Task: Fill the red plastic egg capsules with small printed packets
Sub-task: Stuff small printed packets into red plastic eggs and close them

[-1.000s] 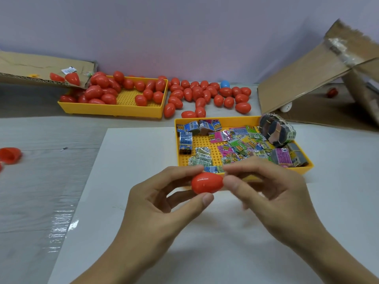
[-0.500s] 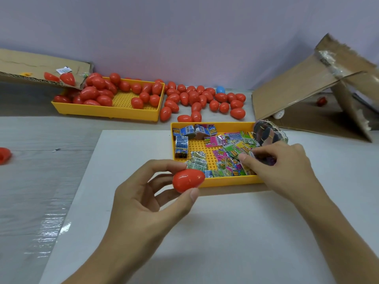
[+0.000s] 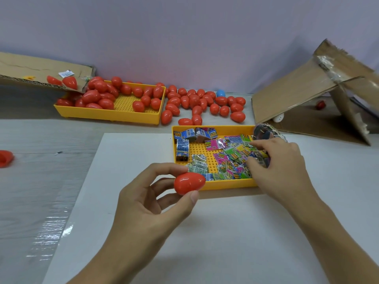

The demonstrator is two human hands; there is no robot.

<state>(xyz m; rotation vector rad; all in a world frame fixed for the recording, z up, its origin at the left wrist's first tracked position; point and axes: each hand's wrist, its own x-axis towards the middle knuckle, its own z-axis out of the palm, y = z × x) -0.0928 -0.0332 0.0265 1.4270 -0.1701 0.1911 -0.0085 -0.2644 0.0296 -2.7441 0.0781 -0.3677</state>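
Now | right hand point(image 3: 281, 160) has left the egg for the packet tray point(image 3: 225, 184), fingers curled among the printed packets point(image 3: 231, 156), a pick not confirmed | left hand point(image 3: 149, 201) alone pinches the closed red egg capsule point(image 3: 189, 183) above the white bench, just beside the tray | judged: fetching a packet to fill it.

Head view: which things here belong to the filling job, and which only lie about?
Job: red egg in left hand; right hand in packet tray; packets; egg tray.
Lying about: cardboard, blue egg.
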